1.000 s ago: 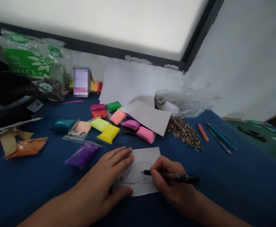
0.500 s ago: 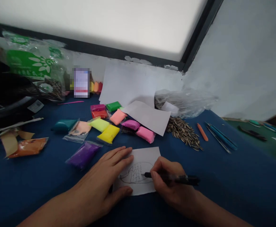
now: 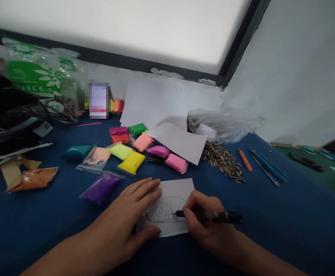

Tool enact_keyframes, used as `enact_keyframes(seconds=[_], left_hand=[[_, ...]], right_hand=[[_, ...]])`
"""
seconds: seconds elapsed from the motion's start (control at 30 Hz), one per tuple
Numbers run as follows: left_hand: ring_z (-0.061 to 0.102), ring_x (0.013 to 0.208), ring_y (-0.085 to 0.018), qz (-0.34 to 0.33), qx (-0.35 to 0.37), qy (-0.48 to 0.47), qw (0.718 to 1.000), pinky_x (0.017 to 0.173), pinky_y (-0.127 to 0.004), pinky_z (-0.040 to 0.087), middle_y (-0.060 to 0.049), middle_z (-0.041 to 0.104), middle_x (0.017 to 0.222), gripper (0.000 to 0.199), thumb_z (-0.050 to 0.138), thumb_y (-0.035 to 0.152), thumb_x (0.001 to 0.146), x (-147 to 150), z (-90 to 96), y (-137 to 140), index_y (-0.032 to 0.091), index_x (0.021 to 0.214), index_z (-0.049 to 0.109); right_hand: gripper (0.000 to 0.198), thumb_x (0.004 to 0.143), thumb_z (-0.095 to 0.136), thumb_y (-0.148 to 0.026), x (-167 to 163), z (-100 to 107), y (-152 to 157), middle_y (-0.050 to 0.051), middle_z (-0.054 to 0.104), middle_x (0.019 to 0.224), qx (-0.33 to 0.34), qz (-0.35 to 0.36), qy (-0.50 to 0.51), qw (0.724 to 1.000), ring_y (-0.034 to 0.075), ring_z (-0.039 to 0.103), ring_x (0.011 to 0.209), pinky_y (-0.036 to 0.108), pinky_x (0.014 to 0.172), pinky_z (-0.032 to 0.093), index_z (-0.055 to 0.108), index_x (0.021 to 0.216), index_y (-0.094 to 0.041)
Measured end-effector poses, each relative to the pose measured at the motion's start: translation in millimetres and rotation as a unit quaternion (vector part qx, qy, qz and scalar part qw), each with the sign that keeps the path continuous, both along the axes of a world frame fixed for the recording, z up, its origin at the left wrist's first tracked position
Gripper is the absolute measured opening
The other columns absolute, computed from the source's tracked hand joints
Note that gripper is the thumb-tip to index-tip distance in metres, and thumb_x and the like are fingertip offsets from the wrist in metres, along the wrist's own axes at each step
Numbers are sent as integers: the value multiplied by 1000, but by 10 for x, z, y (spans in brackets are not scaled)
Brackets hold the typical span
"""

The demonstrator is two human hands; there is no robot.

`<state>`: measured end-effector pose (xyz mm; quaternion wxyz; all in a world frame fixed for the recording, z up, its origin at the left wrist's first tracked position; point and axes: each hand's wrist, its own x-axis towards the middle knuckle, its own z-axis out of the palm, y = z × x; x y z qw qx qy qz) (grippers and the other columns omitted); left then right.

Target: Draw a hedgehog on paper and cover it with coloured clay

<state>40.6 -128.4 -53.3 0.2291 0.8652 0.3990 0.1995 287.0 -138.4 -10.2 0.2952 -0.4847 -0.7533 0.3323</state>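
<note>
A small white sheet of paper (image 3: 173,229) lies on the blue tabletop between my hands. On it is a line drawing (image 3: 165,211) of a rounded outline with rows of small curved marks inside. My left hand (image 3: 134,214) lies spread, its fingertips and thumb resting on the sheet's left side. A black pen (image 3: 227,217) is pinched in my right hand (image 3: 206,214), its tip at the drawing near the curved marks. Just beyond the left hand sits a purple clay packet (image 3: 101,188).
Several bright clay packets (image 3: 132,162) lie beyond the paper. Sunflower seeds (image 3: 221,161) spill from a clear bag (image 3: 236,124), near an orange stick (image 3: 245,160) and blue tweezers (image 3: 267,165). Larger white sheets (image 3: 156,96) lean at the wall. A phone (image 3: 98,100) stands at the back left.
Hardly anything differs. Both hands and the paper hold their places, and the pen tip stays by the curved marks.
</note>
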Motion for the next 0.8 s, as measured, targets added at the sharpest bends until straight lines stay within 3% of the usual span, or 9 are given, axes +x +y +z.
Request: enact_keyframes(seconds=[0.33,0.6,0.8], left_hand=[[34,149,-35,21,3,-22,1000,118,-58,37,-4,39,163,68,72,31,88,28,-3,-30,33,151,45],[35,149,-33,20,8,-15,1000,119,-57,35,-3,40,163,71,71,30,89,36,7,-35,33,153,41],[36,148,-36,14,15,-19,1000,117,-59,37,-3,40,162,70,72,29,88,20,-7,-13,36,152,44]], right_hand=[[16,84,51,-22,42,34,-40,-3,51,55,-38,31,9,999,10,44,45,22,43,33,49,68,-21],[24,95,48,-30,100,-99,-4,-5,47,59,-7,-73,52,996,11,44,48,23,44,34,50,72,-21],[24,98,48,-32,123,-90,-7,-2,51,66,-16,-59,30,998,13,49,53,24,47,40,53,77,-21]])
